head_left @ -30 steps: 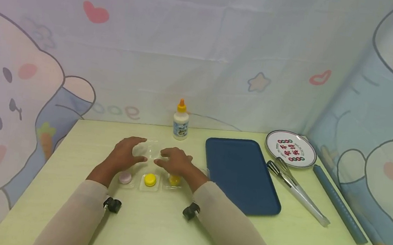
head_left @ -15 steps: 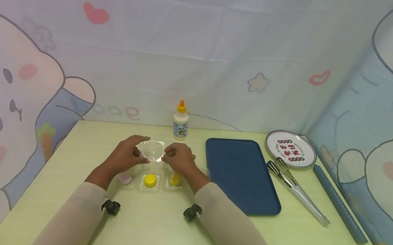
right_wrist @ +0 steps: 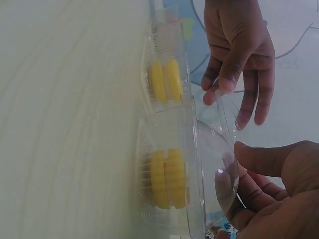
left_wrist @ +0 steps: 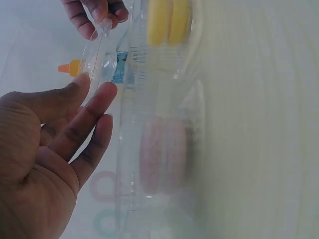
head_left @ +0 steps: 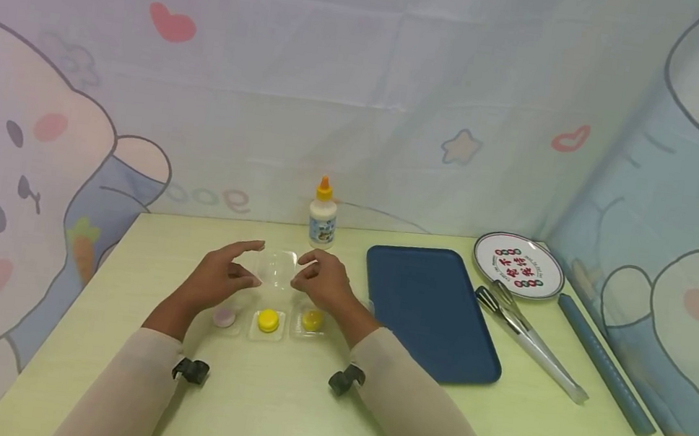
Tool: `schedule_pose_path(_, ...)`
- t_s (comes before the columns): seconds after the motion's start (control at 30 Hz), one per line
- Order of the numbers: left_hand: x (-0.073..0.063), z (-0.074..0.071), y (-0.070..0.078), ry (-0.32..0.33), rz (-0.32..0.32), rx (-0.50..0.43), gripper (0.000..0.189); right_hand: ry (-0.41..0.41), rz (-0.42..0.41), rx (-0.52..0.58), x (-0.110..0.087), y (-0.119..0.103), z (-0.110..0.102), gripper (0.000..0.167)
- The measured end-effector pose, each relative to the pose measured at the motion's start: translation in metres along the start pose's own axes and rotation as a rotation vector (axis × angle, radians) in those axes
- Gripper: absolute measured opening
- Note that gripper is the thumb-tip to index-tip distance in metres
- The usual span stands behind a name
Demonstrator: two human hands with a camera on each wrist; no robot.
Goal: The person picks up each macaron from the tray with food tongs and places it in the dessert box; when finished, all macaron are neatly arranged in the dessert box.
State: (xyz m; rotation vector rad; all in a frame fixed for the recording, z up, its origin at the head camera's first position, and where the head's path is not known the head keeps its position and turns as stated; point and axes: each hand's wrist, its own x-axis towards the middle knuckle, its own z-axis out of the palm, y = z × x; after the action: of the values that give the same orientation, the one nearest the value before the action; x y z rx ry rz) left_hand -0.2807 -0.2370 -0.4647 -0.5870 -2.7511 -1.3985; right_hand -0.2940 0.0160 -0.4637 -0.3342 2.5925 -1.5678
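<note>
A clear plastic lid [head_left: 278,269] with a domed middle is held up between both hands, beyond a row of clear packs. My left hand [head_left: 219,277] pinches its left edge between thumb and fingertips. At the opposite edge, my right hand [head_left: 324,279] pinches the lid with curled fingers, as the right wrist view also shows. Nearer to me stand clear plastic packs with macarons: a lilac macaron [head_left: 223,317] at left, a yellow macaron [head_left: 268,321] in the middle, and a deeper yellow macaron [head_left: 312,320] at right, below the right hand.
A white bottle [head_left: 322,222] with an orange nozzle stands behind the hands. To the right lie a dark blue tray [head_left: 432,312], a plate [head_left: 517,265] with red print, metal tongs [head_left: 533,342] and a long blue-grey bar [head_left: 606,366]. Printed cloth walls enclose the table [head_left: 273,412].
One second ago the hands were spread around the clear lid. Half a second ago both held it tilted up; since then it has moved slightly right and its tilt has changed.
</note>
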Motion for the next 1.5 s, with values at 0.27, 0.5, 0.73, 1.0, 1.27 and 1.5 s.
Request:
schedule_pose_path(0.27, -0.004, -0.001, 0.006, 0.012, 0.024, -0.027, 0.069, -0.062, -0.030, 0.062, -0.005, 0.004, -0.006, 0.039)
schedule_pose_path(0.5, -0.007, -0.001, 0.012, 0.011, 0.005, -0.019, 0.068, -0.133, -0.081, 0.026, -0.005, 0.007, -0.014, 0.045)
schedule_pose_path(0.73, -0.009, -0.002, 0.012, -0.034, -0.007, -0.019, 0.060, -0.166, -0.131, -0.013, -0.008, 0.005, -0.017, 0.034)
schedule_pose_path(1.0, -0.010, -0.004, 0.017, -0.046, 0.017, -0.007, 0.040, -0.150, -0.181, -0.097, -0.015, 0.001, -0.016, 0.018)
schedule_pose_path(1.27, -0.013, -0.009, 0.028, -0.074, 0.049, -0.005, 0.025, -0.149, -0.191, -0.048, -0.020, 0.000, -0.016, 0.013)
schedule_pose_path(1.5, -0.017, -0.014, 0.030, -0.144, 0.066, -0.119, 0.018, -0.179, -0.219, -0.003, -0.022, 0.001, -0.017, 0.007)
